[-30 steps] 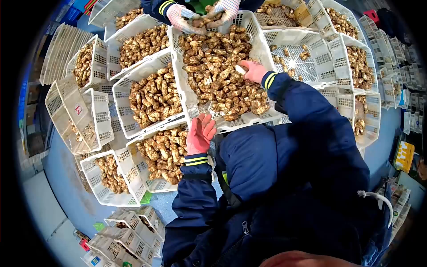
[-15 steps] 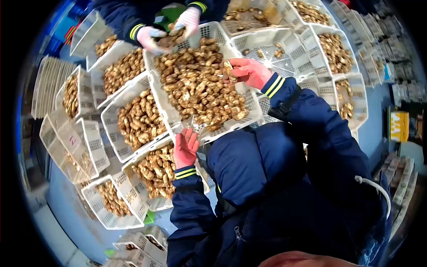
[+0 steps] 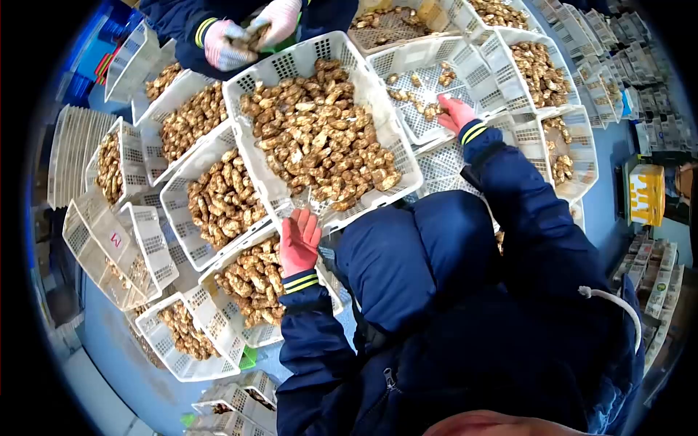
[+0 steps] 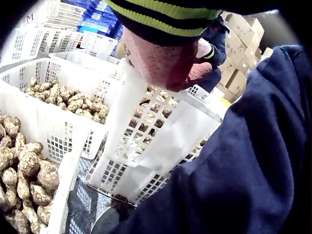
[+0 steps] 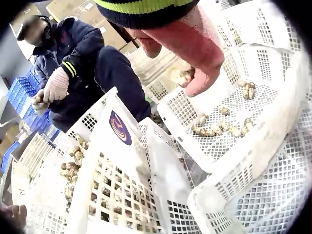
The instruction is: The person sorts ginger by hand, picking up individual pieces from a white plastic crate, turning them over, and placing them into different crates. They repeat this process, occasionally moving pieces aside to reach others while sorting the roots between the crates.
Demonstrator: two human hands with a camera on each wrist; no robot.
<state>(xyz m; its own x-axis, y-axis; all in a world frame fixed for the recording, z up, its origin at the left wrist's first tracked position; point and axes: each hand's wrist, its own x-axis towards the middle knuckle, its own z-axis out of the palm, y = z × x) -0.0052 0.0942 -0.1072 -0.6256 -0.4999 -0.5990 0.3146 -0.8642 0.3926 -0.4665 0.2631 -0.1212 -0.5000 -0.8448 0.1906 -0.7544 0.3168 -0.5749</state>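
Observation:
In the head view, a large white basket (image 3: 404,161) full of knobbly brown roots (image 3: 320,138) stands before the person. My left hand (image 3: 299,241), pink-gloved, lies palm up with relaxed fingers at its near left rim; in the left wrist view the hand (image 4: 163,63) is over a basket edge (image 4: 122,117). My right hand (image 3: 458,115) is above a sparsely filled basket (image 3: 472,69) to the right. A pale brown root (image 5: 181,76) is at the fingers of my right hand (image 5: 195,46) in the right wrist view, their grip partly hidden. Several roots (image 5: 214,129) lie below.
Across the large basket, another person's gloved hands (image 3: 251,36) handle something brown. Filled baskets (image 3: 225,200) stand close on the left, more (image 3: 542,73) on the right. Stacked crates (image 3: 83,152) are at far left, and blue floor (image 3: 109,341) shows at lower left.
My right hand has moved from the large basket rightward to the sparsely filled one, carrying a root. My left hand remains palm up by the rim. The head view has shifted.

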